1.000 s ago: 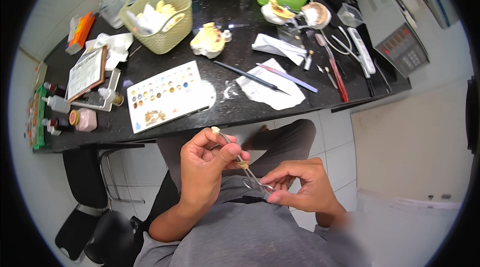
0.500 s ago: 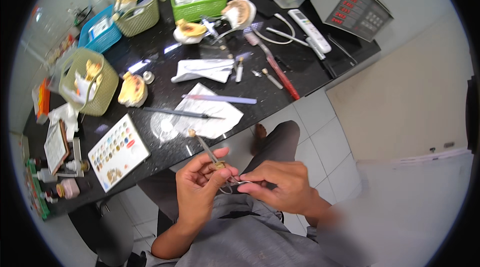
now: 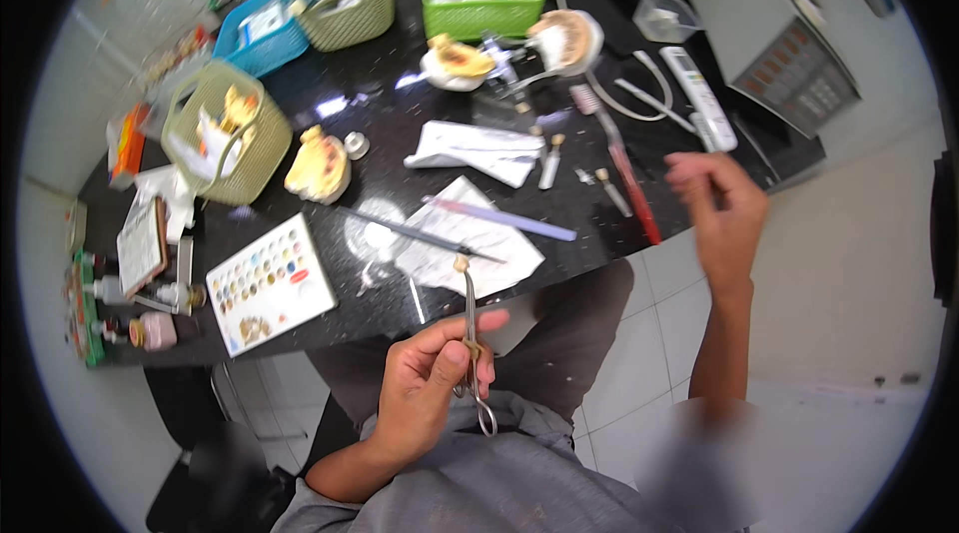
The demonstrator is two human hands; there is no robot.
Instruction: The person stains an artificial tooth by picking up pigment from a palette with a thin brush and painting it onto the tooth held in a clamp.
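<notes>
My left hand (image 3: 425, 383) grips locking forceps (image 3: 471, 308), its fingers wrapped round the shanks, with the ring handles hanging below. In the forceps' tips sits a small tooth-coloured piece (image 3: 461, 262) that looks like a dental crown. The tips point up toward a white tissue (image 3: 440, 268) at the table's edge. Across that tissue lie a purple-handled brush (image 3: 519, 220) and a thin dark brush (image 3: 420, 233). My right hand (image 3: 727, 218) hovers over the table's right edge, fingers loosely bent and apart, nothing seen in them. A red-handled toothbrush (image 3: 624, 183) and a white remote (image 3: 697, 93) are nearest to it.
A white palette (image 3: 300, 298) with coloured dots lies left on the black table. Dental casts (image 3: 320, 168), a woven basket (image 3: 270, 138) and a green basket (image 3: 489, 21) stand farther back. Small bottles (image 3: 155, 331) crowd the left edge. A grey keypad machine (image 3: 754, 23) stands back right.
My right hand has let go of the forceps' handle end and moved up and right to the table's right edge. The forceps now stand more upright in my left hand. The view has shifted.
</notes>
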